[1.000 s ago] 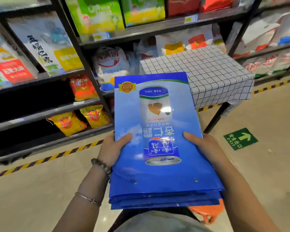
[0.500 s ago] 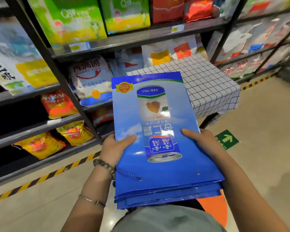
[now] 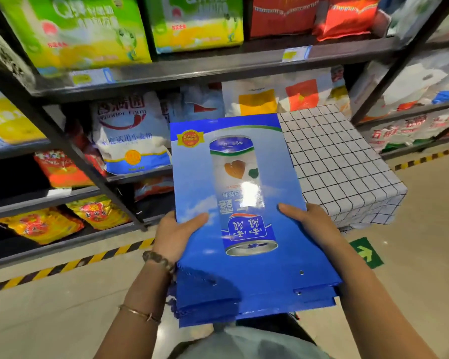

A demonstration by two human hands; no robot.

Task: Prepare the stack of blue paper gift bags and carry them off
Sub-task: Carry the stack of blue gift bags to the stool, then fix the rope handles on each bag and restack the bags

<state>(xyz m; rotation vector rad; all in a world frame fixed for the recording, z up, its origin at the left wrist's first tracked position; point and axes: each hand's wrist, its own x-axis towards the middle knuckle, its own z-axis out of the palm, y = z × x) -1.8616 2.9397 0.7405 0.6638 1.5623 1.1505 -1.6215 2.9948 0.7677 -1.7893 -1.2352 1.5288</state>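
Note:
A flat stack of blue paper gift bags (image 3: 244, 268), printed with a drinks can, is held level in front of my body. My left hand (image 3: 176, 235) grips its left edge, thumb on top and fingers hidden underneath. My right hand (image 3: 311, 224) grips the right edge the same way. Several bag edges show fanned at the near end, with small eyelets and a blue cord at the left side.
A table with a white grid-pattern cloth (image 3: 347, 172) stands just beyond the stack on the right. Dark metal shelving (image 3: 166, 71) full of flour and rice sacks runs across the left and back. Yellow-black floor tape (image 3: 62, 265) edges the shelves. A green arrow sticker (image 3: 366, 252) lies on the floor.
The view has turned left and moved closer to the shelving. The stack stays in both hands, held slightly higher and nearer the table's corner.

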